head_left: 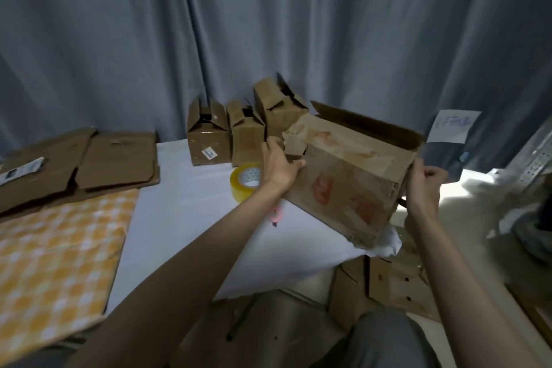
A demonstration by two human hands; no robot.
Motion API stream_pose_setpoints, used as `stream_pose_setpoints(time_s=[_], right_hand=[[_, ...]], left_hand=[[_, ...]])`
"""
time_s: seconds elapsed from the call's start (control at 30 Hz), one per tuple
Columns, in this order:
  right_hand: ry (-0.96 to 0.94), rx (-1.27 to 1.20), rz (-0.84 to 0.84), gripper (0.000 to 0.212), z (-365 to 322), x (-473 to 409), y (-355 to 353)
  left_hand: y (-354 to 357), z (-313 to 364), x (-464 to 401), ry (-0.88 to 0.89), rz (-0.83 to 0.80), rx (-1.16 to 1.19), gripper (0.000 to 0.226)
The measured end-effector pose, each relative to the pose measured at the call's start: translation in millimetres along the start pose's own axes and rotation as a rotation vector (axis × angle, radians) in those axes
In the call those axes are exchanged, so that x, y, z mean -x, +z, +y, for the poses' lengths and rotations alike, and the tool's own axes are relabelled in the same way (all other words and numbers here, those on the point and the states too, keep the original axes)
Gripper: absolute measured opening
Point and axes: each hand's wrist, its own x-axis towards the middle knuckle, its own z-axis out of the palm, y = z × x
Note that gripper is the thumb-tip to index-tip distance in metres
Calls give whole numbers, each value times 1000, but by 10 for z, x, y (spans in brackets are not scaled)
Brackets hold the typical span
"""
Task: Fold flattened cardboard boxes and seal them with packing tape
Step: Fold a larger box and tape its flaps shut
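Both hands grip a worn cardboard box (352,170) above the white bench (185,212): left hand (279,166) at 9 o'clock, right hand (424,188) at 3. Its inside is hidden. Tape roll (245,182) lies just left; three folded boxes (239,131) stand behind.

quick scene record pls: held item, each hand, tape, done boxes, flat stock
held item: cardboard box, raised and tilted, top flaps open
left hand: grips box's left end
right hand: grips box's right end
tape roll: on white tabletop, beside left hand
folded boxes: three by curtain
flattened boxes: stacked far left
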Motion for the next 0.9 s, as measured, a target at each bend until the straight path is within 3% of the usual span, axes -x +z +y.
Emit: stream_pose_setpoints(time_s=[0.07,0.13,0.23,0.37,0.5,0.63,0.73,0.8,0.9], right_hand=[[-24,6,36,58,36,-59,-4],[-27,84,74,66,52,-74,1],[-35,197,62,67,28,7,68],[-51,286,-78,74,-39,71,266],[-77,332,-201,64,-192,122,403],[-410,468,16,51,-444,403,501],[-738,617,36,41,-663,773,719],[-898,684,-61,36,-768,1011,973],[-913,795,-379,32,-818,1400,1499]], left_hand=[[102,46,117,-34,-56,74,79],[213,132,197,-64,-178,187,102],[394,289,216,-54,-287,185,119],[323,328,-24,-118,-305,137,107],[-93,175,-199,-79,-267,-49,82],[-615,-46,-202,36,-206,-303,64],[-1053,-264,-145,55,-178,-509,55],[-1392,-440,-47,56,-151,-637,49],[-1967,-785,136,-8,-96,-680,50]])
